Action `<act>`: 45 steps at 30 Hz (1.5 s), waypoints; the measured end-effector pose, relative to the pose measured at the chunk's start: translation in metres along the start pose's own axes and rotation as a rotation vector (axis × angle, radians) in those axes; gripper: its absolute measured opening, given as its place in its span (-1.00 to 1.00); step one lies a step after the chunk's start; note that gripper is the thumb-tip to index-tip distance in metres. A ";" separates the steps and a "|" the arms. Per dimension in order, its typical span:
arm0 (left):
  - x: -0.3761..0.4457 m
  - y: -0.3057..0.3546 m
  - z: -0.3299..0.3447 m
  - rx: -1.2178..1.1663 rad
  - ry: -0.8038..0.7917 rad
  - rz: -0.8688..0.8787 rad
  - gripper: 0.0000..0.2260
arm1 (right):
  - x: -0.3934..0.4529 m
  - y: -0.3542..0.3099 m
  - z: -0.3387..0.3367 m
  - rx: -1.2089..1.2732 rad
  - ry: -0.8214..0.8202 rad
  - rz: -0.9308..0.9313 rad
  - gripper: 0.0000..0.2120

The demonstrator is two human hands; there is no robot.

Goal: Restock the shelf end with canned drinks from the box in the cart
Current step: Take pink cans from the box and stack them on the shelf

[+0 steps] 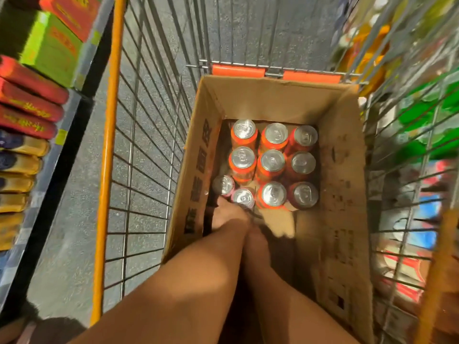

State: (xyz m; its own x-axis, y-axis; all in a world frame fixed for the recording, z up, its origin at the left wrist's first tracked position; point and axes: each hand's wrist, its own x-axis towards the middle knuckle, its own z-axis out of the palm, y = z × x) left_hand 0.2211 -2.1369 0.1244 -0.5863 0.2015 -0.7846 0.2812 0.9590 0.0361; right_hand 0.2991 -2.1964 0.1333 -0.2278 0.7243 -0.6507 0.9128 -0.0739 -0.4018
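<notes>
Upright in the far half of the cardboard box (pixel 345 155), at centre frame: orange cans (pixel 272 194) in rows, silver tops up, plus two pinkish cans (pixel 244 197) at the group's lower left. Just below those pinkish cans, touching or nearly so, the left hand (pixel 229 216), reaching down inside the box; fingers blurred, grip impossible to tell. Beside it, lower and to its right, the right hand (pixel 257 240), mostly hidden behind the left forearm, state likewise unclear. Around the box, the wire cart (pixel 149 145) with orange rim. At far left, shelf (pixel 32 120) stacked with red and yellow packs.
</notes>
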 end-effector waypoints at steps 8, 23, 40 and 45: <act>-0.047 -0.028 -0.006 0.186 -0.106 0.086 -0.26 | -0.028 0.003 -0.047 -0.008 0.096 0.309 -0.63; -0.221 -0.042 -0.186 0.341 0.041 1.053 -0.43 | -0.228 -0.115 -0.153 0.339 0.685 0.426 -0.66; -0.645 -0.117 -0.271 -0.069 -0.449 2.171 -0.36 | -0.642 -0.137 -0.283 0.466 1.856 0.634 -0.39; -0.737 -0.174 -0.252 -0.097 -0.633 2.266 -0.40 | -0.745 -0.118 -0.272 0.432 1.985 0.694 -0.26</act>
State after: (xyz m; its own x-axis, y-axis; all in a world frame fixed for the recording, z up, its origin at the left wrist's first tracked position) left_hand 0.4124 -2.4020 0.8521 0.7023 0.5054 0.5014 -0.1331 -0.5987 0.7898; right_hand 0.4532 -2.5403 0.8406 0.8484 0.0721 0.5245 0.4910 -0.4776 -0.7286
